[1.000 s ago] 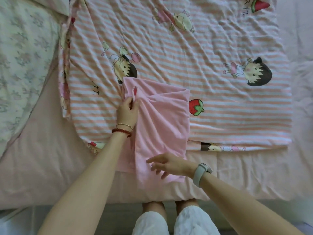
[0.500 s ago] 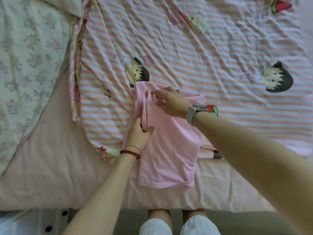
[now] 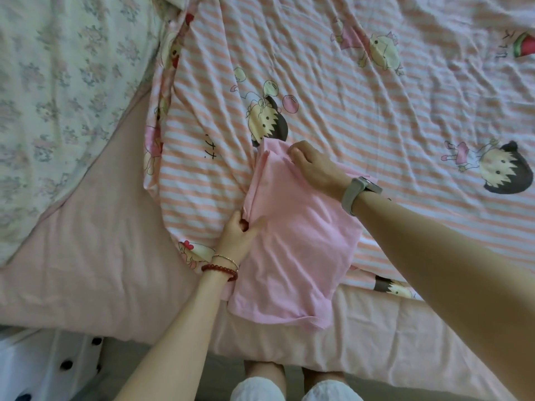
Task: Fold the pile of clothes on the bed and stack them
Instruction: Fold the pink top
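Pink shirt (image 3: 292, 244) is laid on the striped blanket (image 3: 362, 91) near the edge of the bed (image 3: 86, 256). Its left side is pinched by the left hand (image 3: 238, 237). Its top corner is held by the curled fingers of the right hand (image 3: 314, 166).

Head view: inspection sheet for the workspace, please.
Surface: bed, pink sheet, striped cartoon cover spread over it.
Job's things: pink garment, partly folded, lying across the cover's near edge.
Clutter: floral bedding at far left; white fabric with black dots below the bed edge.
Grippers: left hand pinches the garment's left edge; right hand rests on its top end, fingers curled.
Cables: nothing seen.
Surroundings: person's knees in white trousers at the bed edge.
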`<act>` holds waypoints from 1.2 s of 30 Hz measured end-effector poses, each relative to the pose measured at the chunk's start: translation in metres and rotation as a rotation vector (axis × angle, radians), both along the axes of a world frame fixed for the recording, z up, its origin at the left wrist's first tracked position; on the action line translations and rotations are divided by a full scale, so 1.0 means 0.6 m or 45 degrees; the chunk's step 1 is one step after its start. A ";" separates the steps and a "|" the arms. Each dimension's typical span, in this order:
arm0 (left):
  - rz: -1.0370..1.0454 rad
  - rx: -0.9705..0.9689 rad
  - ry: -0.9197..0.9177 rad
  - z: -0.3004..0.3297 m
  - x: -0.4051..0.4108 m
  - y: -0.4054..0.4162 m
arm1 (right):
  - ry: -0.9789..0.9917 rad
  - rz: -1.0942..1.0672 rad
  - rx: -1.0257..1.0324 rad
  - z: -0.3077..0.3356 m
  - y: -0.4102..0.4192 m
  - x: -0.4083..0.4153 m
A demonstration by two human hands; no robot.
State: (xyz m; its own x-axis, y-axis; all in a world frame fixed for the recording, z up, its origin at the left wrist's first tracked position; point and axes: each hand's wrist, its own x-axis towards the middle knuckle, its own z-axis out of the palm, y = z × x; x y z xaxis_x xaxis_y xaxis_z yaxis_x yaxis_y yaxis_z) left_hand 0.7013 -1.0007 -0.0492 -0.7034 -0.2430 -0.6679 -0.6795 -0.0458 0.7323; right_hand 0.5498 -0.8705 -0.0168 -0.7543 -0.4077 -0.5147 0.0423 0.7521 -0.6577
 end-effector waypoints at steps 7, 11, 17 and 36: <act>-0.170 -0.277 0.018 -0.019 0.049 0.003 | 0.428 0.239 0.229 -0.017 0.010 -0.005; -0.066 -0.356 0.089 -0.022 0.048 0.001 | 0.630 0.115 0.263 -0.023 0.022 -0.011; -0.561 -0.402 -0.351 -0.039 0.093 -0.014 | 0.496 0.009 0.429 -0.038 0.009 -0.022; -0.382 -0.630 -0.205 -0.045 0.179 -0.038 | -0.488 -1.232 -0.006 -0.103 0.163 0.453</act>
State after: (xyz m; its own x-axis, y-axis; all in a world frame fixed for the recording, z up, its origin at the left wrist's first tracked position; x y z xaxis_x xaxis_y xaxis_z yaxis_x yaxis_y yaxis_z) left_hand 0.8086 -1.0237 -0.0763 -0.6890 -0.3587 -0.6298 -0.7141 0.4850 0.5049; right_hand 0.8214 -0.7728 -0.0785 -0.5461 0.2815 -0.7890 0.8329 0.2829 -0.4756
